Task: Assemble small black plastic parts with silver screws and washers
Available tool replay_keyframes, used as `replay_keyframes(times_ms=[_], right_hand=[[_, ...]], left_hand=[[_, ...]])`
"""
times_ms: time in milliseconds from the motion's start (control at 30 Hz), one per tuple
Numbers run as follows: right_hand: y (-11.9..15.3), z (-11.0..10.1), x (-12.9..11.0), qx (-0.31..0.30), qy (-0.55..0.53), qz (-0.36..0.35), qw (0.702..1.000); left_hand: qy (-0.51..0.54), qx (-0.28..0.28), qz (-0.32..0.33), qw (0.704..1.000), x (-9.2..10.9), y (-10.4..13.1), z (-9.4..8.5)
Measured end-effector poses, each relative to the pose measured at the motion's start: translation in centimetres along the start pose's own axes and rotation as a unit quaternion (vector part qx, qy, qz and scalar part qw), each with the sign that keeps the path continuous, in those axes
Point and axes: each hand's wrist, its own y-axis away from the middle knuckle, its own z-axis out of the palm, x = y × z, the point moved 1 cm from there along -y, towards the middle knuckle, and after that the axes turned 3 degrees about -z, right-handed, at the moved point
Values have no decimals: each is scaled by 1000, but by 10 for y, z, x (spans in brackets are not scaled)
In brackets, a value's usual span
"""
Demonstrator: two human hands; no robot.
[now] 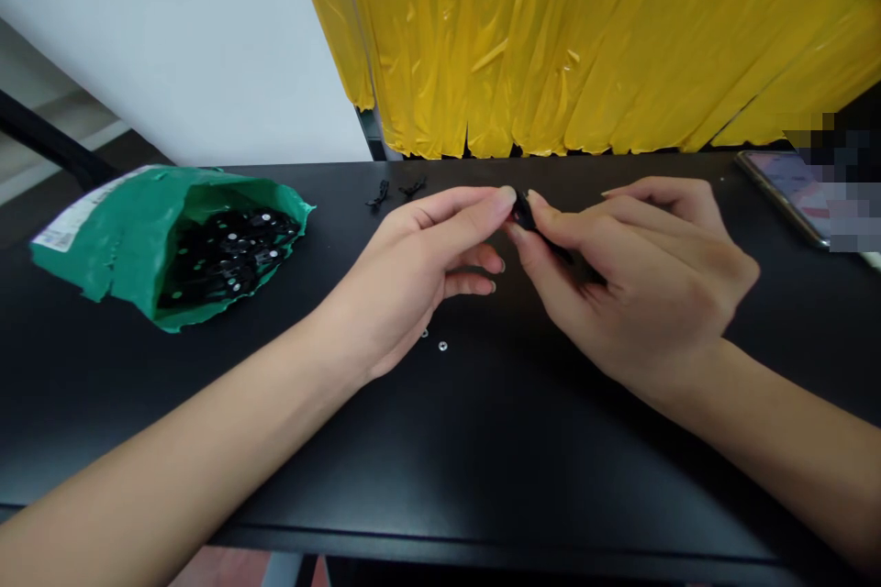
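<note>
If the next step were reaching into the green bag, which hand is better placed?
Probably the left hand: it is nearer the green bag; the right hand is farther across. Both hold the black piece.

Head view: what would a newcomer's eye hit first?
Probably the shiny yellow plastic across the upper middle and right, behind the black table. Next, the torn-open green bag at left, with black parts showing in its mouth. Then, near the center, the left hand and right hand with a small black piece at their fingertips.
</note>
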Motion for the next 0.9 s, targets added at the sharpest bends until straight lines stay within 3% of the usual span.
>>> replay_keyframes(times_ms=[233, 367, 633, 900], right_hand=[[0, -2, 0, 9, 13, 8, 1000], [3, 0, 0, 3, 8, 9, 1000], [6, 4, -3, -5, 2, 6, 1000], [3, 2, 2, -5, 8, 11, 1000]], left_hand=[[-145, 78, 112, 980, -1, 2, 6], [-167, 99, 144, 970, -2, 2, 5], [-86, 66, 63, 992, -4, 1, 0], [-16, 54, 50, 997, -3, 3, 3]])
